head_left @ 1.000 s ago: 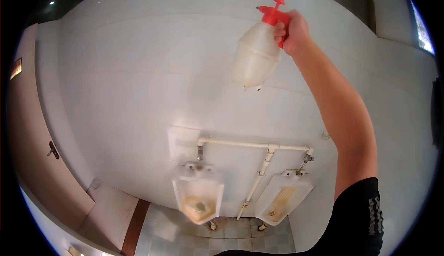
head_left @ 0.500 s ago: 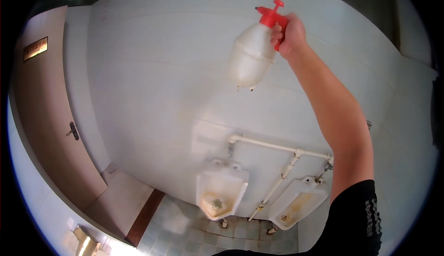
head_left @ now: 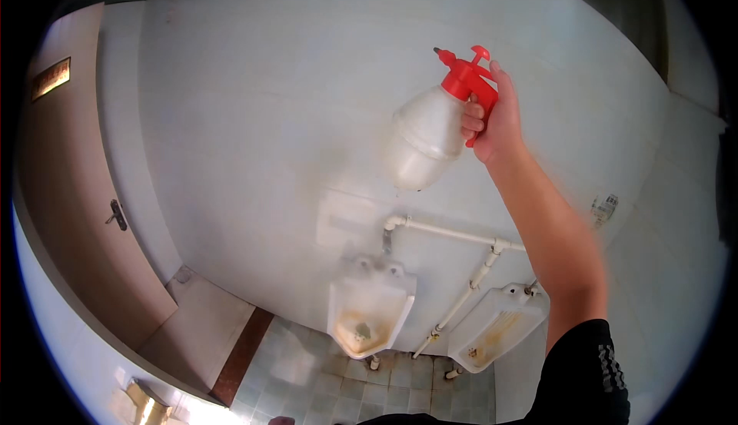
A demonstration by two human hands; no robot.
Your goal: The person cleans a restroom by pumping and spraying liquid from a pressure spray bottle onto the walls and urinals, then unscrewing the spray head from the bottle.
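My right hand [head_left: 492,116] is wrapped round the red handle of a spray bottle [head_left: 430,134], with the thumb raised beside the red pump knob. The bottle has a whitish, translucent body and a red top, and it tilts with its nozzle toward the upper left. Behind and below it, two stained white urinals, a left one [head_left: 370,308] and a right one [head_left: 500,327], are fixed to the wall. At the bottom edge a small blurred bit of skin shows, possibly part of my left hand; its fingers cannot be made out.
White pipes [head_left: 453,234] run along the wall above the urinals and down between them. A door [head_left: 77,187] with a dark handle stands at the left. The tiled floor [head_left: 307,371] lies below, beside a brown strip [head_left: 244,356]. A metallic object [head_left: 147,403] is at the lower left.
My right hand and the spray bottle have come lower, and the thumb has lifted toward the pump knob. The view has turned left since the earliest frame. A bit of skin now shows at the bottom edge.
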